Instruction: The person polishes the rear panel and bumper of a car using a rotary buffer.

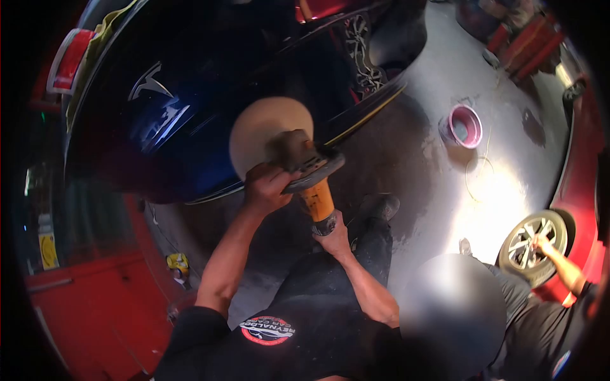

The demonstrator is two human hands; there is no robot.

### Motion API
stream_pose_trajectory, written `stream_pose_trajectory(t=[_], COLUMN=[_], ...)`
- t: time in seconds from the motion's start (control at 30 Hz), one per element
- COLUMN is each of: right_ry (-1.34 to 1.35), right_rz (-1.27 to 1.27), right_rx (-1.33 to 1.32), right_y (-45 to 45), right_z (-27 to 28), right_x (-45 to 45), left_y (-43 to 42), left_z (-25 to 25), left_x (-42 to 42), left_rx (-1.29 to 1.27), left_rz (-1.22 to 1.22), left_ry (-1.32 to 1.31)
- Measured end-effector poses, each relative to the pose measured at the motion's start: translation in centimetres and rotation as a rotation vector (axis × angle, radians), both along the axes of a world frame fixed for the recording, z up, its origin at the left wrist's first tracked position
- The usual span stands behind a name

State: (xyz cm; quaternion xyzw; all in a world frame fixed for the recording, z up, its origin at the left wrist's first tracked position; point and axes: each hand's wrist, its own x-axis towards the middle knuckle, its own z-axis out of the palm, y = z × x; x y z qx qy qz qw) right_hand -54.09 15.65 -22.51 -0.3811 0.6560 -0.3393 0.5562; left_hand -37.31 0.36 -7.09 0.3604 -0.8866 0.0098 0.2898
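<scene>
Both of my hands are on a car polisher (318, 200) with a yellow body and a dark loop handle. My left hand (267, 187) is closed around the handle near the polisher's head. Lower down, my right hand (335, 236) grips the dark rear end of the body. The round, cream-coloured polishing pad (264, 130) appears to be against the glossy dark blue car (210, 70), though the exact contact is hidden behind it. A chrome emblem (152, 82) shows on the panel to the left of the pad.
A pink bucket (452, 132) stands on the grey floor (419, 184) at right. Beyond it is a red car (581, 159). Another person's hand (542, 243) touches a wheel (513, 254). Red cabinets (95, 311) line the left side, with a small yellow object (178, 262) beside them.
</scene>
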Motion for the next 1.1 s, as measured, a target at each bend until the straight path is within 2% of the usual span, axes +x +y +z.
stream_pose_trajectory(t=[0.17,0.37,0.47,0.6,0.77,0.87,1.1], right_ry=[-0.063,-0.107,-0.17,-0.168,-0.152,-0.247,-0.256], right_rz=[0.039,-0.05,-0.097,-0.193,-0.239,-0.28,-0.38], right_rx=[0.038,0.048,0.112,-0.025,0.01,0.139,0.088], right_y=[3.6,4.4,2.3,0.1,-4.3,-7.1,-12.4], right_z=[0.9,1.7,2.8,0.6,1.2,2.9,2.5], right_x=[4.9,4.1,-0.2,-4.7,-12.7,-16.5,-22.6], left_y=[3.5,1.8,-1.4,-5.9,-11.8,-14.7,-21.4], left_z=[0.3,-0.1,0.7,1.6,1.6,0.5,-2.3], left_x=[5.6,3.5,-3.5,-11.2,-20.7,-24.6,-33.3], left_rx=[0.041,0.092,0.124,0.187,0.16,0.185,0.256], left_rz=[-0.013,-0.052,-0.094,-0.138,-0.193,-0.199,-0.237], left_ry=[0.008,-0.04,-0.051,-0.033,0.013,0.009,-0.015])
